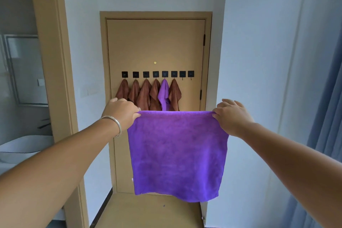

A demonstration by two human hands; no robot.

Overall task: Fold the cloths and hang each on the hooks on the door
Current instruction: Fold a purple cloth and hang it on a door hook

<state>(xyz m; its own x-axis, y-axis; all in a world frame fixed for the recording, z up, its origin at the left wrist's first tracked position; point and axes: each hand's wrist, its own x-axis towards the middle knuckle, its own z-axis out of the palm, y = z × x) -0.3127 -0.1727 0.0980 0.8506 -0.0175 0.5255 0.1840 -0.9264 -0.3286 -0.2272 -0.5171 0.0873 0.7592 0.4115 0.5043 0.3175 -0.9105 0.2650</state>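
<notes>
1. A person holds a purple cloth (177, 153) up in the air with both arms stretched out, in front of a tan door (155, 42).
2. The left hand (121, 111) pinches the top left corner of the purple cloth, with the fingers curled tight on the edge.
3. The right hand (231, 114) pinches the top right corner the same way.
4. The cloth hangs down flat and open between the two hands, and its top edge is pulled straight.
5. A silver bracelet (115, 126) sits on the left wrist.
6. Far behind the cloth, a row of eight black hooks (157, 74) runs across the door.
7. Five brown cloths (144, 94) hang from the hooks, and one hung purple cloth (163, 92) hangs between them, on the fifth hook from the left.
8. The two hooks on the right end have nothing on them.
9. A small gold dot (155, 62) sits on the door above the hooks.
10. A blue curtain (323, 135) hangs at the right side of the room.
11. A white sink (22, 146) shows through an opening on the left.
</notes>
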